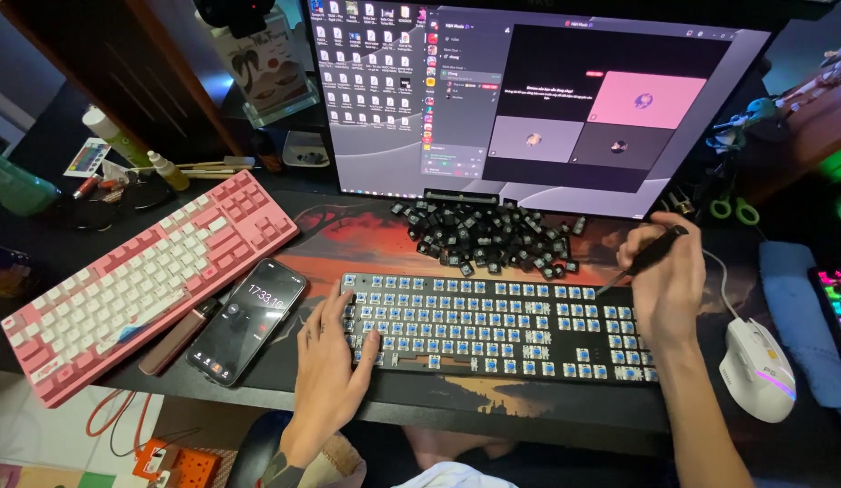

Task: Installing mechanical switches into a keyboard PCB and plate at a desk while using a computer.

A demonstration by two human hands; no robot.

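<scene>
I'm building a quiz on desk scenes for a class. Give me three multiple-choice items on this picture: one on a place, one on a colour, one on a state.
1. Where does the heap of loose black keycaps lie?
A. Between the stripped keyboard and the monitor
B. On the pink keyboard
C. Beside the mouse

2. What colour are the bare switches on the stripped keyboard?
A. Red
B. Blue
C. Green

3. What is the state of the phone?
A. Screen dark
B. Face down
C. Screen lit

Answers:
1. A, the heap sits just below the monitor's foot, behind the keyboard.
2. B, the rows of switches show blue tops.
3. C, its screen glows with digits.

The left hand rests on the stripped keyboard's left end; the right hand holds a thin dark tool over its right end.
</scene>
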